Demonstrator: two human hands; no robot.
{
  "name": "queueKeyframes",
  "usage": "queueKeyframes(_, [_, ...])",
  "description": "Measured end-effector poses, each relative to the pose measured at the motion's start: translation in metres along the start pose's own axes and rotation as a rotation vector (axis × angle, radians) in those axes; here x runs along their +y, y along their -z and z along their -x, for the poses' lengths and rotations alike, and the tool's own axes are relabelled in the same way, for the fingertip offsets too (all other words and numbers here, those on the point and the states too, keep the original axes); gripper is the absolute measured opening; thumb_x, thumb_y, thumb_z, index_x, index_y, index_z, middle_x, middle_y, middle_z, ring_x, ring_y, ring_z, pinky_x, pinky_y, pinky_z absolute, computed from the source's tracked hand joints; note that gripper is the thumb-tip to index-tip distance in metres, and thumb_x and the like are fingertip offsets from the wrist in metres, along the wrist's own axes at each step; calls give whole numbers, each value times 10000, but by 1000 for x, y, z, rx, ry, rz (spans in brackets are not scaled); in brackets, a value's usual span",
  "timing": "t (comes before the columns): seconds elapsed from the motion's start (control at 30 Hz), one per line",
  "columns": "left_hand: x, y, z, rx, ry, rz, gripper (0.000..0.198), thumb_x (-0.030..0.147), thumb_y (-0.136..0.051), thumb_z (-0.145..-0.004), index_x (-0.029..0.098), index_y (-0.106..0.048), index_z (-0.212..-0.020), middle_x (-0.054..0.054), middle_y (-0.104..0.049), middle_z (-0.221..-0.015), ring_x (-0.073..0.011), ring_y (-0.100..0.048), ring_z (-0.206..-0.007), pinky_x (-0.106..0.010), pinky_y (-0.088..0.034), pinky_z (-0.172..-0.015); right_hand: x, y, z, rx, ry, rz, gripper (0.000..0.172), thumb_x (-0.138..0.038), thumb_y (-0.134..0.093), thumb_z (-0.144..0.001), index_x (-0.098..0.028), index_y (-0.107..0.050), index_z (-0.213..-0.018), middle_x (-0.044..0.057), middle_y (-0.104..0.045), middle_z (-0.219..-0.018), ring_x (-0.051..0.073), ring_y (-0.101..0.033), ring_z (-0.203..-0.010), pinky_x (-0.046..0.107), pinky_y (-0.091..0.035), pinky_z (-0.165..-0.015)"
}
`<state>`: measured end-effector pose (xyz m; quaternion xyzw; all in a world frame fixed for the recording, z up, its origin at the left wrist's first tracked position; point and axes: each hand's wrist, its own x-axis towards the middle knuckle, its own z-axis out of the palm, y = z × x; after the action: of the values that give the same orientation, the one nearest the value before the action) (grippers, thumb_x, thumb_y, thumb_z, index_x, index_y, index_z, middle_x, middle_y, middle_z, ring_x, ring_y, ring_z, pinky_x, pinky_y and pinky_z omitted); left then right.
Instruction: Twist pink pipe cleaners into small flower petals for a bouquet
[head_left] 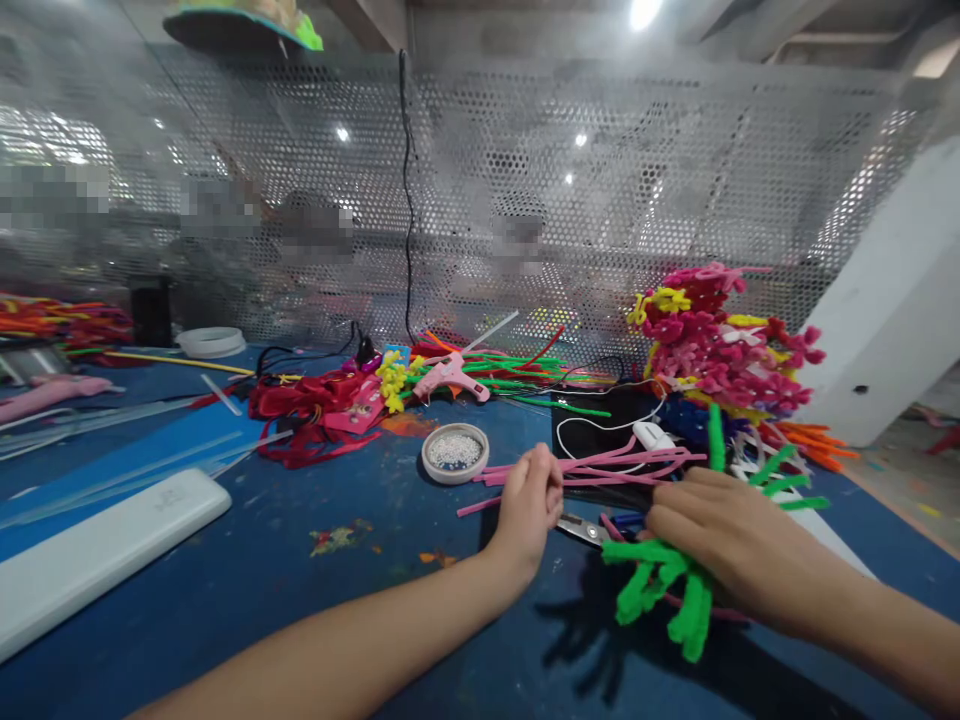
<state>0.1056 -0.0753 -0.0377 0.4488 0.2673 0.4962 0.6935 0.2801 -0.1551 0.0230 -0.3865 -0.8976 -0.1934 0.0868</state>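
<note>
My right hand (pixel 724 530) is wrapped round a bunch of bright green pipe cleaners (pixel 694 615), whose folded, looped ends hang below the palm while straighter ends stick out past the knuckles. My left hand (pixel 529 510) is closed with its fingers curled in; what they hold, if anything, is hidden. Behind both hands lie several pink pipe cleaners (pixel 600 465) on the table. A pair of scissors (pixel 585 530) lies between my hands, its handles partly covered by the right hand and the green bunch.
A round dish of small white beads (pixel 454 452) stands left of the pink stems. Farther back are a pink glue gun (pixel 450 378), red ribbons (pixel 315 410) and green stems (pixel 525 372). Pink pipe-cleaner flowers (pixel 727 350) rise at right; a long white case (pixel 112 550) lies left.
</note>
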Motion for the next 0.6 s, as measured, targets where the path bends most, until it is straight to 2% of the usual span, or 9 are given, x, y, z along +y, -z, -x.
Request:
queueKeyframes(0.1, [0, 0, -2, 51, -6, 14, 419, 583, -478, -786, 187, -397, -675, 112, -267, -422, -32, -200, -344, -143, -163, -361, 17, 1, 24, 45, -129, 42, 165, -127, -392, -803, -181, -544, -838, 32, -593, -643, 186, -521, -542, 284, -335, -520])
queueKeyframes(0.17, [0, -1, -2, 36, -1, 5, 418, 573, -503, -778, 178, -420, -669, 107, -293, -414, -31, -219, -344, -143, -179, -360, 25, -1, 32, 64, -223, 70, 325, -108, -400, -753, -163, -526, -1047, 48, -630, -688, 208, -575, -577, 285, -371, -517])
queueKeyframes(0.23, [1, -3, 0, 13, 3, -7, 420, 562, -524, -771, 169, -434, -654, 102, -310, -405, -29, -232, -341, -144, -188, -358, 27, -4, 32, 46, -234, 86, 474, -75, -400, -697, -157, -487, -1156, 45, -653, -692, 209, -599, -564, 282, -386, -500])
queueKeyframes(0.3, [2, -4, 1, 7, 2, -15, 420, 560, -528, -770, 170, -428, -650, 104, -306, -400, -27, -231, -336, -143, -188, -357, 23, -4, 24, 26, -168, 84, 503, -34, -381, -668, -166, -515, -1134, 33, -665, -674, 198, -603, -533, 278, -385, -484])
queueKeyframes(0.43, [2, -2, 1, 26, -3, -19, 419, 574, -503, -779, 180, -404, -678, 115, -284, -411, -26, -210, -336, -141, -179, -361, 10, -4, 7, 30, -94, 51, 402, -19, -382, -665, -184, -600, -960, 37, -691, -699, 184, -603, -528, 279, -377, -479])
queueKeyframes(0.53, [1, -1, 1, 9, 0, -23, 414, 585, -466, -792, 180, -422, -718, 110, -304, -419, -31, -225, -339, -146, -176, -362, 12, -2, 4, 57, -146, 52, 319, -76, -418, -687, -186, -615, -912, 41, -690, -673, 187, -614, -538, 275, -383, -484])
queueKeyframes(0.6, [0, 0, 1, -19, -2, -42, 403, 583, -436, -804, 182, -434, -759, 105, -329, -429, -40, -249, -346, -151, -180, -362, 24, 2, 3, 87, -236, 80, 304, -119, -438, -711, -206, -617, -940, 33, -697, -677, 187, -629, -553, 270, -394, -498])
